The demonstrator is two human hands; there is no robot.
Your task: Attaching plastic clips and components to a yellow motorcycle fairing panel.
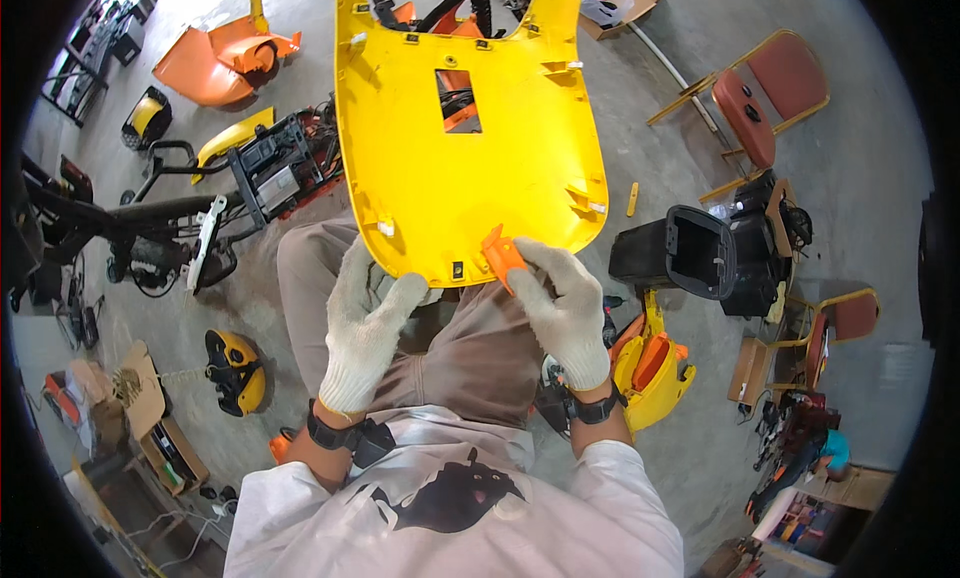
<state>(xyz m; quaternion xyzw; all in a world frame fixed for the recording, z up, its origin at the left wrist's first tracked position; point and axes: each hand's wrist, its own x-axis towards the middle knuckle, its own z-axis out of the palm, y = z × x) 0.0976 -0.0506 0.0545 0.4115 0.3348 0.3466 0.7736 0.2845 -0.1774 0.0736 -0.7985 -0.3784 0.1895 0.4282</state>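
The left hand (362,323) grips the yellow body panel (450,193) at its near-left corner; the right hand (565,303) pinches the orange bracket (502,259), lengthwise across the panel's near edge.

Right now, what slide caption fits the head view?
Left hand holds a yellow panel; right hand holds an orange piece.

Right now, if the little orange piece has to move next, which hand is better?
Probably the right hand, because it holds the orange piece at the lower edge of the yellow panel. The left hand seems busy holding the panel's lower-left edge.
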